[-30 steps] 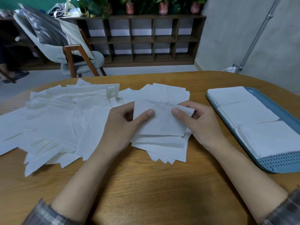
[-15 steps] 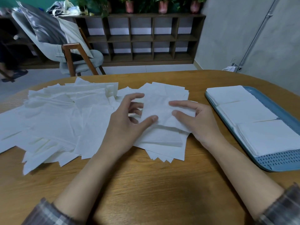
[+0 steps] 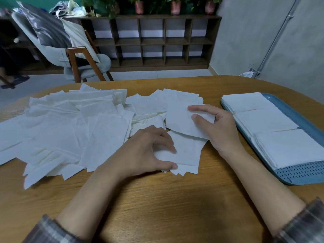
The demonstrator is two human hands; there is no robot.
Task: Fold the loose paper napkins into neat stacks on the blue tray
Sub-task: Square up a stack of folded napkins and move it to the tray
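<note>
R hand [image 3: 222, 127] pinches 1 folded napkin [image 3: 182, 120] btw thumb on top and fingers at its far edge; the other fingers are curled loosely behind. The napkin sits over the far edge of the small pile [image 3: 187, 153], a bit tilted; can't tell if it touches the pile.

L hand [image 3: 149, 149] is on the pile's left part, fingers bent, tips pressing down on the top sheet and thumb at the near edge, so it grips a bit of paper btw them. The pile's sheets are fanned out, w/ corners poking past the near edge.

Loose napkins [image 3: 70, 128] spread in a wide heap over the left and middle of the table [image 3: 157, 207], overlapping and creased, reaching right up to the pile.

Blue tray [image 3: 298, 174] lies at the right, near R hand but apart from it. It holds 3 white stacks in a row: far stack [image 3: 245, 100], mid stack [image 3: 264, 120], near stack [image 3: 294, 148], each touching the next. The tray's near end, w/ slots, is bare.

Plaid sleeves [image 3: 49, 230] show at both forearms. Behind the table: a chair [image 3: 78, 55] w/ a cushion, a dark shelf unit [image 3: 157, 41] and pink pots [image 3: 175, 7] w/ plants on top.
</note>
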